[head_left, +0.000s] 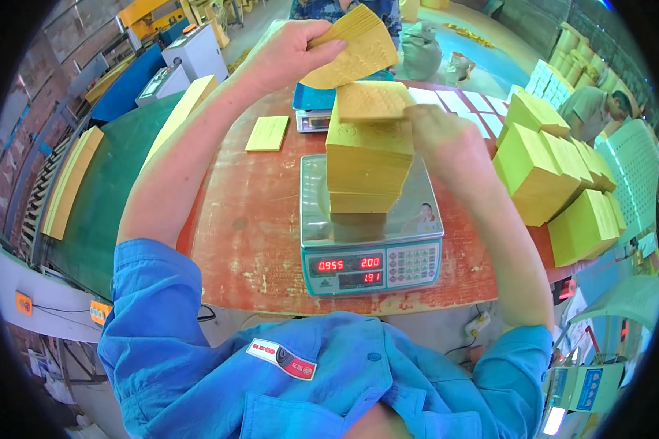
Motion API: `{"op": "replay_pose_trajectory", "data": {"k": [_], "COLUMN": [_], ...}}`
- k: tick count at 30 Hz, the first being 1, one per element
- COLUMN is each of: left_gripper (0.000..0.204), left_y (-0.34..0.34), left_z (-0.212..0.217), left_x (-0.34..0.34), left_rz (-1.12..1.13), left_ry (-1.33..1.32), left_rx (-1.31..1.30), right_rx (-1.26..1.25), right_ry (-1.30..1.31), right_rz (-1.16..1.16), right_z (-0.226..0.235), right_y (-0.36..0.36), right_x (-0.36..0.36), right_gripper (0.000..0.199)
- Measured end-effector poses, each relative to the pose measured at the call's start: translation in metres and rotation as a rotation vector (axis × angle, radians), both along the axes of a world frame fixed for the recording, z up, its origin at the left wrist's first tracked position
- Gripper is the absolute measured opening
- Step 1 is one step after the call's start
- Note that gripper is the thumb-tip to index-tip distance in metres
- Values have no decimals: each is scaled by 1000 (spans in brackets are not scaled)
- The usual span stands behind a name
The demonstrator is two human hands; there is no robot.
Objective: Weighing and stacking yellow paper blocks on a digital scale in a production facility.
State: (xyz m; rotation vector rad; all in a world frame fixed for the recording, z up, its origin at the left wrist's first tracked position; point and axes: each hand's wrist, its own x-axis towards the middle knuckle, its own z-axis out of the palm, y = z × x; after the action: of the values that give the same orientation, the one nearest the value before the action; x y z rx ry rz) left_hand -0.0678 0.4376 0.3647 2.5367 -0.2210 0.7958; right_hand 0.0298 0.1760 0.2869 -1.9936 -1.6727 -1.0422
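The left hand (293,53) is raised above the far part of the red tabletop (245,227), thumb and fingers closed on a slightly fanned wad of yellow sheets (359,55). Near the middle of the tabletop's near edge stands a digital scale (316,219), its red display lit and facing that edge; a tall yellow stack (366,168) rests on its pan. A smaller yellow bundle (373,101) lies at the top of this stack, and the right hand (450,143) has its fingertips at the bundle's right side; whether they grip it or only touch it, I cannot tell. Toward the tabletop's left edge lies a low yellow pile (268,134), with a second scale (311,121) beyond it, nearer the far edge. White sheets (461,102) lie toward the far right corner, and large yellow blocks (538,172) stand grouped along the right edge. A person in patterned clothing (315,9) is beyond the far edge.
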Motion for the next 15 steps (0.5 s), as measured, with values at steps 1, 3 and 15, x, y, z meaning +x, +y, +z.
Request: {"op": "replay_pose_trajectory", "data": {"k": [1, 3, 15], "left_gripper": [28, 27, 46], "left_y": [-3, -8, -88], "left_z": [0, 1, -63], "left_x": [0, -1, -31], "left_rz": [10, 113, 20], "left_ry": [11, -118, -260], "left_rx": [5, 179, 800], "right_rx": [-2, 172, 57], "right_ry": [7, 44, 325], "right_rz": [-2, -77, -439], "right_z": [1, 5, -186], "right_y": [-4, -19, -254], "right_x": [9, 30, -19], "right_gripper": [17, 16, 30]}}
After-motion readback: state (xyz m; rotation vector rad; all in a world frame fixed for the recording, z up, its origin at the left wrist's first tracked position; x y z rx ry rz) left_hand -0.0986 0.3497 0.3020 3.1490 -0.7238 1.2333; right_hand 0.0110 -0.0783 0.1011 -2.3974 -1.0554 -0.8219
